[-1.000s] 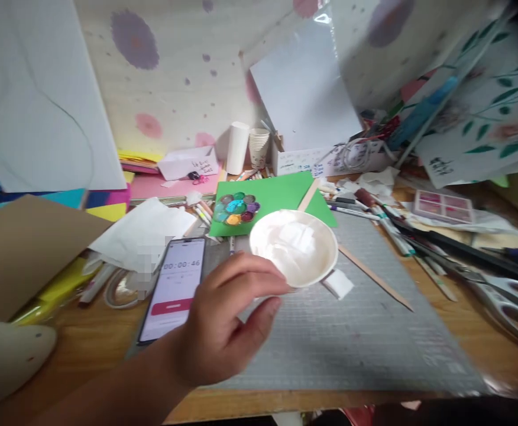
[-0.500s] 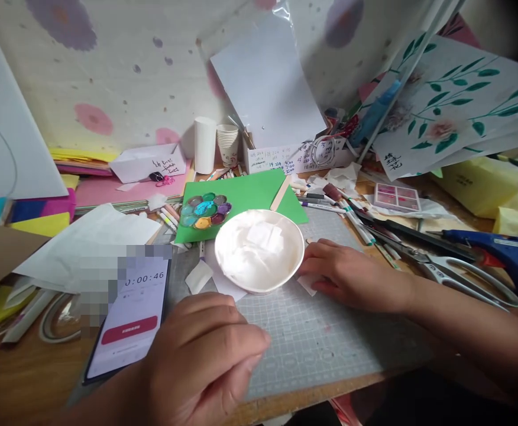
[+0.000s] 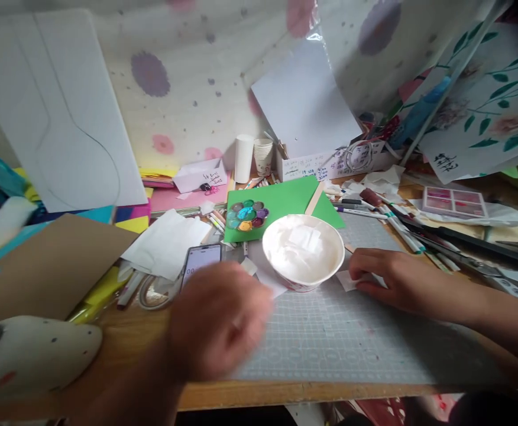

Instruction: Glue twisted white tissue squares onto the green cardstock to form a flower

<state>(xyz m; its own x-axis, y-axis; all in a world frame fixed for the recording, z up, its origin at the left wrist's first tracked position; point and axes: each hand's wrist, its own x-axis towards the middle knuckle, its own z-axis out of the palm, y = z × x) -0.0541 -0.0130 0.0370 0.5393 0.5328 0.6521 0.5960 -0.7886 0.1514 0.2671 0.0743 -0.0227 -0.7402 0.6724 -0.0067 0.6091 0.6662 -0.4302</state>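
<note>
Left hand (image 3: pixel 221 322) loosely curled, lower centre, blurred; paper bowl (image 3: pixel 304 286) of white paste mid-frame; right hand (image 3: pixel 394 275), right of centre, at white paper piece (image 3: pixel 346 281).

Hands apart; cannot tell if left holds anything or right has pinched the paper. Step looks like handling the paper beside the bowl; lifting it would call for a fingertip pinch clear of the rim. Surface/room: outlined white board (image 3: pixel 73 112) upper left, phone (image 3: pixel 203 255) centre-left, paint palette (image 3: pixel 247 214) on green sheet (image 3: pixel 281 201), gridded cutting mat (image 3: pixel 321 349) lower centre, scissors (image 3: pixel 502 285) far right; flower-patterned wall (image 3: pixel 197 71) behind.
</note>
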